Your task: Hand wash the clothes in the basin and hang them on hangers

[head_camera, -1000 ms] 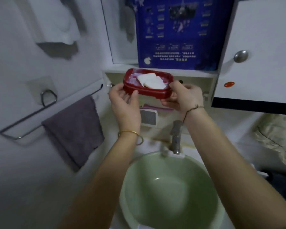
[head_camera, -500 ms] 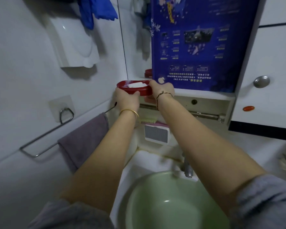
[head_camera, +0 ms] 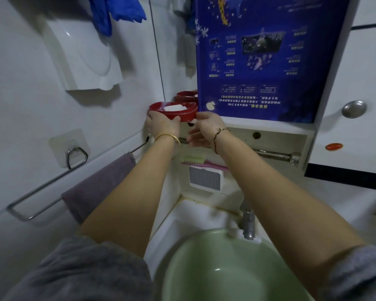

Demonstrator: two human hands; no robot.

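Observation:
A red soap dish (head_camera: 182,115) with a white bar of soap (head_camera: 175,108) rests at the left end of the shelf below the mirror, close to the wall corner. My left hand (head_camera: 162,124) grips its front wall, thumb on the rim. My right hand (head_camera: 206,129) is at the dish's right end, its upper fingers touching the dish and the other fingers spread out below the shelf. The pale green basin (head_camera: 178,255) sits in the sink under my arms, and I see no clothes in the part that shows.
A faucet (head_camera: 248,222) stands over the basin's far rim. A purple towel (head_camera: 96,187) hangs on a wall rail at left. A scrub brush (head_camera: 193,160) lies on a white grilled holder (head_camera: 204,178). Blue gloves (head_camera: 115,11) hang above a white dispenser (head_camera: 83,55).
Both hands carried the soap dish up and away from above the basin to the shelf corner. My right hand has slipped down off its end, fingers now apart.

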